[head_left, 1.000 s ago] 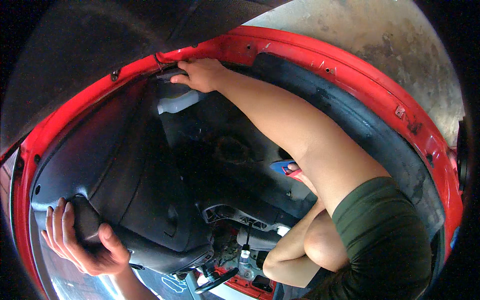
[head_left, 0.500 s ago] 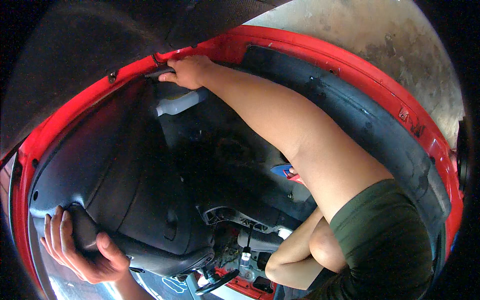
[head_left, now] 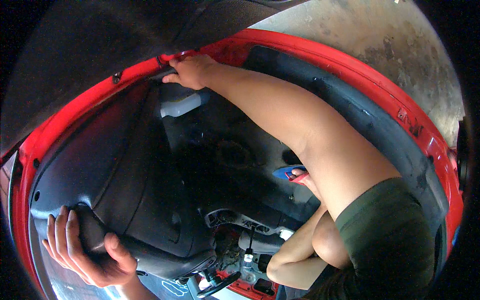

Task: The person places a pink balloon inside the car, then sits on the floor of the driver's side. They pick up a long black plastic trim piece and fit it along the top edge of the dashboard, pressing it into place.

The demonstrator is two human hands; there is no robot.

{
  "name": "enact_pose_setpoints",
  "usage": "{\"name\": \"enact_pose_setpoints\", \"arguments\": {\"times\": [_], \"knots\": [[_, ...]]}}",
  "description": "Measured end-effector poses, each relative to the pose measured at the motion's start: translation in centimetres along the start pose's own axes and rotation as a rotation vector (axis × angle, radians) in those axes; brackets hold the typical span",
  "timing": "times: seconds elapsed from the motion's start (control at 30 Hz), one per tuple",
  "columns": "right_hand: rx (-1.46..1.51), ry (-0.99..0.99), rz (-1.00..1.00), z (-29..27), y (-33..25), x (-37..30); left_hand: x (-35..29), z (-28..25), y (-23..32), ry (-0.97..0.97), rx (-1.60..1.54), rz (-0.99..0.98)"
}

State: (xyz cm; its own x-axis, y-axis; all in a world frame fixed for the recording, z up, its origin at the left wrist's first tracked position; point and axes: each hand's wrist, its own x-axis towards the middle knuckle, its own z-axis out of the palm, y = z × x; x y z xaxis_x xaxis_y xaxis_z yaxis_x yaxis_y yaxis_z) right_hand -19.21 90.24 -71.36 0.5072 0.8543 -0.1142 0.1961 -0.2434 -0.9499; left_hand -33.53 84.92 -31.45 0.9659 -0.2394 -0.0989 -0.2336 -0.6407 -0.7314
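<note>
A large black car dashboard [head_left: 120,165] lies across the left side of the red car body. My left hand [head_left: 92,250] is curled over the raised hood near the dashboard's lower left end, its fingers on one side and its thumb on the other. Reaching far across, my right hand [head_left: 192,71] grips the opposite end of the dashboard, close to the red frame; some of its fingertips are hidden. Just below that hand sits a pale grey plastic piece [head_left: 181,106].
The red door sill [head_left: 345,67] curves around the dark floor, beside a black trim strip [head_left: 320,85]. A steering wheel [head_left: 220,285] and a lever with a metal shaft [head_left: 248,257] are at the bottom. A foot in a blue and red sandal [head_left: 287,173] rests on the floor.
Both hands keep their places on the dashboard. The whole view has shifted slightly, and a little more of the sandalled foot shows.
</note>
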Motion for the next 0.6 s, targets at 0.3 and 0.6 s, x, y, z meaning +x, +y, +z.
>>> {"name": "enact_pose_setpoints", "arguments": {"times": [0.3, 0.6], "knots": [[-0.179, 0.23, -0.044, 1.4, -1.3, 0.6, 0.2, -0.2, -0.1, -0.022, 0.005, 0.021], [-0.186, 0.178, -0.101, 1.6, 1.5, 0.3, 0.6, 0.5, 0.1, 0.033, -0.045, 0.005]]}}
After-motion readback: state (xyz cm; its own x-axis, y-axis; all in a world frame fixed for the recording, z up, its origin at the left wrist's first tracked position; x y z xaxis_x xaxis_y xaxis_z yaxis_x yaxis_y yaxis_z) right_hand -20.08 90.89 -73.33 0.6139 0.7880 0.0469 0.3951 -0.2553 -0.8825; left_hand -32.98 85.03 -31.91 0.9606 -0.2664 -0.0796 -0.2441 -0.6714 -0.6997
